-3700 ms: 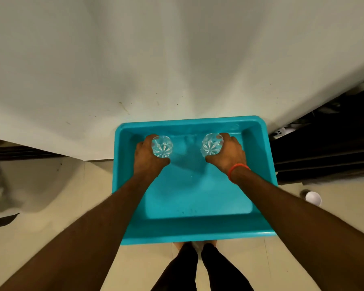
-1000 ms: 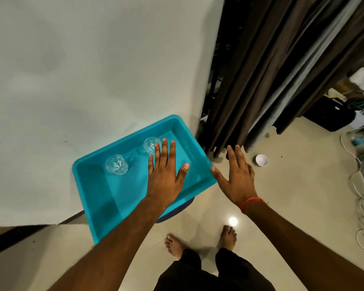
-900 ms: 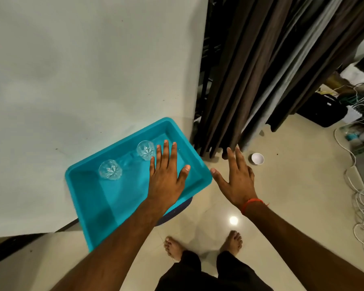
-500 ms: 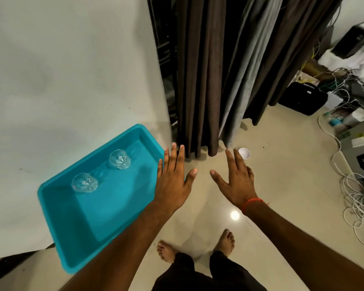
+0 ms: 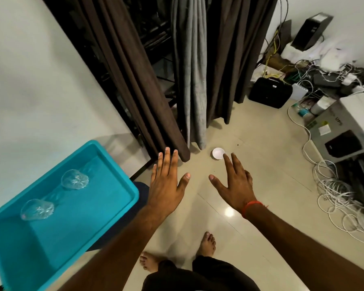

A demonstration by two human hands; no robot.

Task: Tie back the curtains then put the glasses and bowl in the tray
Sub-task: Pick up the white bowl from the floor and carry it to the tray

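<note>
**Glasses in the tray, bowl next**

Since the earlier frame the view has swung right, away from the tray: both hands have let go of the glasses and now hover over the floor, and the tray has slid to the lower left of the picture.

Largest first. The curtains [image 5: 156, 85] hang in long soft folds, dark brown panels with a grey one between, reaching the floor; whether they are tied back cannot be told from here. The floor [image 5: 261, 164] is pale glossy tile with a lamp glare on it. The tray [image 5: 122, 198] is a deep turquoise plastic rectangle with rounded corners. Standing in it, apart from each other, are two clear cut-pattern glasses, one nearer the far wall [image 5: 75, 179] and one nearer the left [image 5: 37, 209].

The left hand [image 5: 166, 185] is flat, fingers spread, holding nothing. The right hand [image 5: 235, 185] is likewise open and empty, its fingertips close to the bowl in the picture.

The bowl [image 5: 218, 153] is small, round, white and smooth, sitting on the tile just beside the curtain hem. It appears to be the step in hand; the next move calls for stooping, pinching its rim, and carrying it back left into the tray.
</note>
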